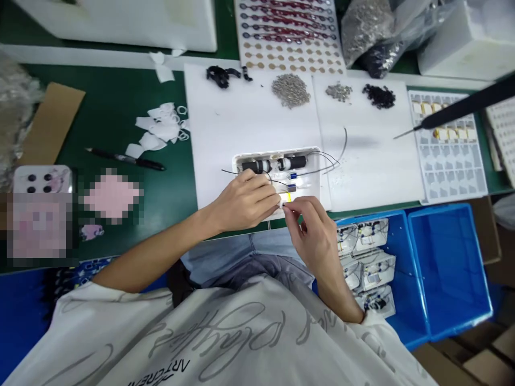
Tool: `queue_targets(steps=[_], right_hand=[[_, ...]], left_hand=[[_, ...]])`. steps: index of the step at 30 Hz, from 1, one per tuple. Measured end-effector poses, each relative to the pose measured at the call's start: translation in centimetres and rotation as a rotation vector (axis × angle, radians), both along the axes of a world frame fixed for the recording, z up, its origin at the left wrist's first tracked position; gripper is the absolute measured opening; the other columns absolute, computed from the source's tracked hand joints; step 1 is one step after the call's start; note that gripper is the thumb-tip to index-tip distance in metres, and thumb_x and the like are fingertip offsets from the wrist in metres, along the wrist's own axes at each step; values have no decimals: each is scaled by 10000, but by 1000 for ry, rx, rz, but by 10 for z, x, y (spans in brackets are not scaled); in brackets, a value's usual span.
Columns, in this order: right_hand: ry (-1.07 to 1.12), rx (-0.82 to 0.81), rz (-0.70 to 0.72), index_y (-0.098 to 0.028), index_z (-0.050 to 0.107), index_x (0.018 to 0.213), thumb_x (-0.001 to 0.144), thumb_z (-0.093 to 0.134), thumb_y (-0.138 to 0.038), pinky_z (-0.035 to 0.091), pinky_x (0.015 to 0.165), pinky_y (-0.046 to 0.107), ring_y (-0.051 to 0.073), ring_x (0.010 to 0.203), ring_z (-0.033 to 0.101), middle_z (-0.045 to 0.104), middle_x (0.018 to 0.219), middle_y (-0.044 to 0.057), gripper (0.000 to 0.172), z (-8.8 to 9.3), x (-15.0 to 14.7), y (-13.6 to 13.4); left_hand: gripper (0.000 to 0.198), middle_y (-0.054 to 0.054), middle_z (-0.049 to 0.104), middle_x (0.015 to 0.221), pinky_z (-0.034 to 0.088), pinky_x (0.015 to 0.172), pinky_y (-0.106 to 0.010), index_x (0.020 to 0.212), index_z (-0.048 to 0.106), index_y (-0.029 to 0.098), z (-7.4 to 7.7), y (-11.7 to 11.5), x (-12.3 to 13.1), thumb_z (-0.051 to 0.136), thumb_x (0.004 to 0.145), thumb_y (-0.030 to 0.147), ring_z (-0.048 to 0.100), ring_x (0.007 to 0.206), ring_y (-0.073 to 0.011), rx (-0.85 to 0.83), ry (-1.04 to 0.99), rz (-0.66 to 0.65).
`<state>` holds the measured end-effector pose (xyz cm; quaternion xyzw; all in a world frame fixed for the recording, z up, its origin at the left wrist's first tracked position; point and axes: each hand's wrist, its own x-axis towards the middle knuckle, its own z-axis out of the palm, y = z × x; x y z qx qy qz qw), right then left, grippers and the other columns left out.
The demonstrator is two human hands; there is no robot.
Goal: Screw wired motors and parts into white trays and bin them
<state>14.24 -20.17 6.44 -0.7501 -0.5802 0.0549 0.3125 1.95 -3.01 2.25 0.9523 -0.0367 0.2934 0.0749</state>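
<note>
A white plastic housing (317, 185) lies near the table's front edge. It holds two black cylinders (295, 162), small blue parts (293, 176) and thin black wires (322, 154). My left hand (247, 201) rests over its lower left part, with curled fingers meeting at the front edge; what they grip is hidden. Close beside them my right hand (311, 225) pinches with thumb and forefinger at a small white piece (282, 205). Just above the fingertips a bit of yellow (288, 197) shows.
White boards (249, 123) bear piles of metal bits (290, 90) and black parts (379, 96). An electric screwdriver (462, 110) hangs at the right over a compartment tray (450, 171). Blue bins (446, 273), one holding wired housings (376, 268), stand lower right. A pen (126, 158) lies left.
</note>
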Motion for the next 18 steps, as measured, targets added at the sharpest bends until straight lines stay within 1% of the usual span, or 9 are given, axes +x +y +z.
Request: queue_targets(steps=[4,5,6,9,12,14,16,18], right_hand=[[139,-22,-18,-164,624,1070,1078,477,-276,424,710,191,52,887,596,653,1049,44,185,1,0,2],[157,-31,-23,-159,626,1068,1090,452,-300,415,717,198,51,876,586,650,1054,42,225,1,0,3],[170,-47,-25,-152,624,1062,1100,425,-324,401,711,205,50,859,571,646,1053,40,266,0,0,4],[164,-135,-41,-135,607,1051,1122,344,-370,324,661,236,60,827,520,627,1057,45,360,0,-1,6],[170,-223,-25,-135,584,1059,1125,324,-362,250,638,266,77,835,481,604,1093,54,351,2,-3,7],[211,-256,3,-142,567,1077,1124,329,-357,230,632,274,81,817,448,589,1118,50,325,5,-2,7],[295,-264,34,-148,548,1090,1123,329,-389,252,643,265,82,819,436,582,1144,47,327,6,2,7],[421,-259,82,-151,529,1104,1119,344,-411,316,702,247,83,879,469,582,1187,48,319,6,7,8]], left_hand=[[22,-21,766,870,408,727,-374,944,663,211,5,0,-5,656,965,205,646,846,-202,30,-39,-11],[36,-26,771,872,419,730,-376,968,661,207,6,1,-5,681,944,190,653,846,-209,41,-49,-16],[91,-31,776,871,429,732,-378,987,660,199,8,2,-4,711,917,173,658,840,-213,55,-61,-23],[211,-19,789,850,449,734,-377,996,658,188,11,4,-2,785,841,122,669,805,-210,95,-89,-40],[230,9,794,832,447,733,-380,983,662,221,10,3,-3,788,819,120,674,789,-218,107,-115,-33],[241,-14,802,840,446,738,-398,993,674,217,8,4,-6,783,801,120,676,795,-240,111,-102,-42],[283,-49,802,834,439,734,-411,1009,687,195,6,5,-9,797,763,108,671,791,-251,126,-91,-64],[302,-47,799,825,430,728,-404,1014,697,197,6,7,-10,797,745,101,662,782,-245,153,-89,-77]])
